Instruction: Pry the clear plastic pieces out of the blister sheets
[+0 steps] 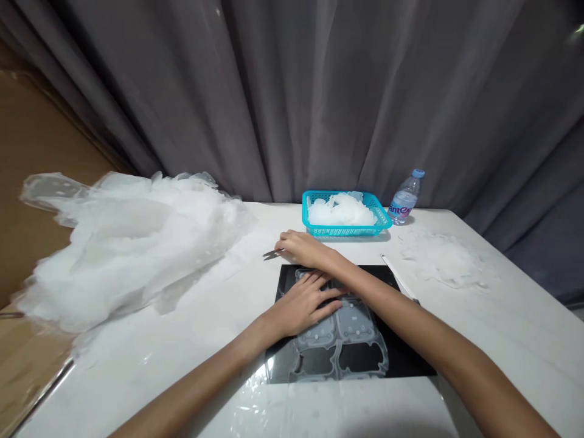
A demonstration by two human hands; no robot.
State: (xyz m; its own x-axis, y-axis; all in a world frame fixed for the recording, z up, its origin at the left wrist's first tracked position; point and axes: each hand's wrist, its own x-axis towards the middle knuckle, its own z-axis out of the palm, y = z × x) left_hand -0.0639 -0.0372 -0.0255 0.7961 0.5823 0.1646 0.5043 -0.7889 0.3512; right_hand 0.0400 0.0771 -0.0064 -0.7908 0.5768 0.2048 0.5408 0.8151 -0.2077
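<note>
My left hand (308,304) lies with fingers spread on a clear plastic sheet (358,322) that has several cut rounded shapes and openings. Under the sheet is a black rectangular board (406,356). My right arm crosses over beyond the left hand. At the board's far left corner, my right hand (303,248) is closed around a small metal tool with two pointed tips (272,255), which point left. Its grip end is hidden in the fingers, so I cannot tell whether it is tweezers or small scissors.
A big heap of translucent film scraps (137,243) fills the table's left side. Behind my hands stands a turquoise basket (347,231) holding white pieces, beside a water bottle (404,198). Thin clear pieces (449,258) and a slim white stick (399,278) lie right.
</note>
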